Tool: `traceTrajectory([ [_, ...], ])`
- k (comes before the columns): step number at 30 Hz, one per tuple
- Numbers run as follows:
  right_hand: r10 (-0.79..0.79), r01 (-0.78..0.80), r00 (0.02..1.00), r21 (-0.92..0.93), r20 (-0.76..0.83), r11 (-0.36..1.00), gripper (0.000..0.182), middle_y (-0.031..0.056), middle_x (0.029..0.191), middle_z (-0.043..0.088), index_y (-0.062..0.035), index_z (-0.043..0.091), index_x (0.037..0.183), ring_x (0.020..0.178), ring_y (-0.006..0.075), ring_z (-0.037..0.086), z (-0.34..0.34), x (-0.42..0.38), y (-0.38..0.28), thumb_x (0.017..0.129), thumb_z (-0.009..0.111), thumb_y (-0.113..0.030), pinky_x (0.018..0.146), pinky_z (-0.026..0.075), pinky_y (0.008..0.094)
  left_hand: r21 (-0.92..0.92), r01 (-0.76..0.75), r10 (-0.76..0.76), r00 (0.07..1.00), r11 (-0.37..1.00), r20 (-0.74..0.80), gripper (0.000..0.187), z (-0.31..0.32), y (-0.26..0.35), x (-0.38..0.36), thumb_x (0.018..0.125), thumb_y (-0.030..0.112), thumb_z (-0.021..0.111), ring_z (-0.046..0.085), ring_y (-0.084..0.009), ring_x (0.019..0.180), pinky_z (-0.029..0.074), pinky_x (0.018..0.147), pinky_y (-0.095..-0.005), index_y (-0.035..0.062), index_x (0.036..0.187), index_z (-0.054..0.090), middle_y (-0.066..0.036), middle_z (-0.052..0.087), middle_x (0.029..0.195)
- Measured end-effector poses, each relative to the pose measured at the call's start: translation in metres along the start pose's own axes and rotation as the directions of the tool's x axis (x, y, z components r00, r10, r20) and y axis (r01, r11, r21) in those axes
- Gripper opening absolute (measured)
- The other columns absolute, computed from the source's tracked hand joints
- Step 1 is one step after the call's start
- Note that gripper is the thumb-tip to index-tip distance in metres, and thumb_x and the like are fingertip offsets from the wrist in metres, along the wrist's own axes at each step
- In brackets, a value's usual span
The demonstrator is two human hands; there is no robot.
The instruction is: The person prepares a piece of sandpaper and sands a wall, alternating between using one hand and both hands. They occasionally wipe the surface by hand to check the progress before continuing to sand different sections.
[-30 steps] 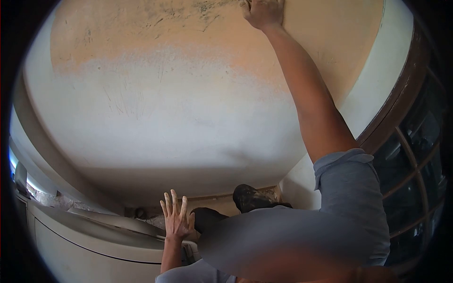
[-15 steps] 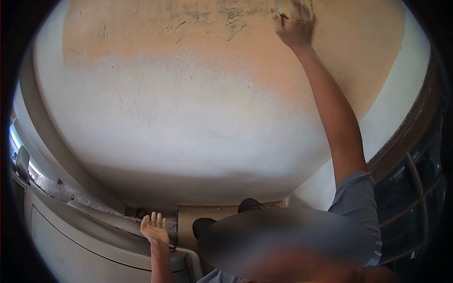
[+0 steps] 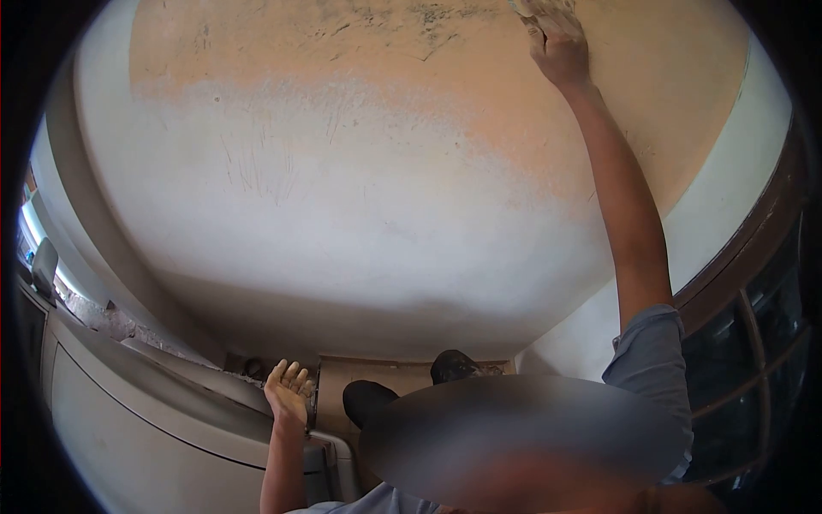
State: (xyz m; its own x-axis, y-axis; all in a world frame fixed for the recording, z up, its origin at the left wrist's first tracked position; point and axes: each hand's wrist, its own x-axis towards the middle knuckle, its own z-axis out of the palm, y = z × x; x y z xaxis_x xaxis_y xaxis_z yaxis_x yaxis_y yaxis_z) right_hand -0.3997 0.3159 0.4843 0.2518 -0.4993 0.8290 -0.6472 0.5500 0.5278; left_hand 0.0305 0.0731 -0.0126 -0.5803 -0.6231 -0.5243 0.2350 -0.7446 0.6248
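High on the wall (image 3: 360,206), at the top edge of the view, my right hand (image 3: 561,43) presses a piece of sandpaper (image 3: 519,7) against the orange-tan painted area (image 3: 342,51). Only a pale corner of the sheet shows beside the fingers; the rest is under the hand or out of view. Dark scuffs and cracks mark the paint to the left of it. Down at the lower left, my left hand (image 3: 289,392) is raised with palm up, fingers apart and slightly curled, holding nothing. Pale dust coats its palm and fingers.
A grey car (image 3: 163,420) with a side mirror (image 3: 44,265) stands close on the left. Dark shoes (image 3: 454,367) are on the floor (image 3: 338,373) near the wall's foot. At right is a brown-framed window or door (image 3: 745,343). A blurred oval covers the lower middle.
My right hand has moved slightly right and up along the wall with the sandpaper. My left hand has shifted a little right and up, still open.
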Motion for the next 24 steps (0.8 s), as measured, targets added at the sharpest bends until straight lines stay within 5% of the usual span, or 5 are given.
traceTrajectory([
  [5,-0.229,0.299,0.952,-0.446,0.205,0.843,0.029,0.0139,0.122,0.062,-0.0059,0.065,0.110,0.116,0.0320,0.056,0.000,-0.042,-0.047,0.084,0.061,-0.017,0.103,0.041,0.0432,0.087,-0.056,0.053,0.998,0.995,0.043,0.050,-0.003,0.000,0.001,0.092,0.037,0.052,0.054,-0.0243,0.108,0.041,0.090,-0.0401,0.0085,0.133,0.048,-0.007,0.055,0.120],
  [9,-0.440,0.320,0.859,0.396,0.261,0.860,0.029,0.0130,0.120,0.063,-0.0074,0.067,0.108,0.113,0.0287,0.060,0.020,-0.146,-0.109,0.082,0.062,-0.019,0.098,0.048,0.0376,0.124,-0.052,0.044,0.997,0.991,0.071,0.048,0.000,0.001,-0.003,0.092,0.036,0.051,0.056,-0.0227,0.105,0.042,0.090,-0.0390,0.0079,0.131,0.051,-0.007,0.058,0.115],
  [13,-0.503,0.368,0.851,0.509,0.154,0.778,0.024,0.0084,0.110,0.068,-0.0071,0.068,0.104,0.104,0.0251,0.065,0.000,-0.162,-0.121,0.082,0.063,-0.015,0.091,0.052,0.0343,0.194,-0.052,0.046,0.998,0.980,0.038,0.044,0.006,0.003,0.001,0.094,0.036,0.048,0.058,-0.0214,0.099,0.046,0.086,-0.0376,0.0071,0.127,0.054,-0.006,0.059,0.114],
  [17,0.236,-0.531,0.844,0.696,0.481,0.483,0.020,0.0055,0.090,0.071,-0.0006,0.068,0.103,0.082,0.0116,0.065,-0.039,-0.129,-0.097,0.089,0.062,-0.013,0.073,0.050,0.0256,0.221,-0.053,0.039,0.997,0.974,0.070,0.038,0.009,0.004,-0.006,0.093,0.035,0.050,0.060,-0.0202,0.095,0.046,0.083,-0.0363,0.0080,0.119,0.058,-0.004,0.063,0.106],
  [24,0.724,-0.656,0.654,0.640,0.218,0.399,0.030,-0.0025,0.095,0.061,0.0042,0.066,0.103,0.087,0.0054,0.052,-0.052,-0.162,0.005,0.091,0.065,-0.023,0.077,0.042,0.0205,0.254,-0.031,0.005,0.994,0.967,0.106,0.035,0.013,0.003,-0.010,0.092,0.034,0.053,0.060,-0.0198,0.092,0.047,0.081,-0.0359,0.0085,0.113,0.060,-0.003,0.064,0.101],
])
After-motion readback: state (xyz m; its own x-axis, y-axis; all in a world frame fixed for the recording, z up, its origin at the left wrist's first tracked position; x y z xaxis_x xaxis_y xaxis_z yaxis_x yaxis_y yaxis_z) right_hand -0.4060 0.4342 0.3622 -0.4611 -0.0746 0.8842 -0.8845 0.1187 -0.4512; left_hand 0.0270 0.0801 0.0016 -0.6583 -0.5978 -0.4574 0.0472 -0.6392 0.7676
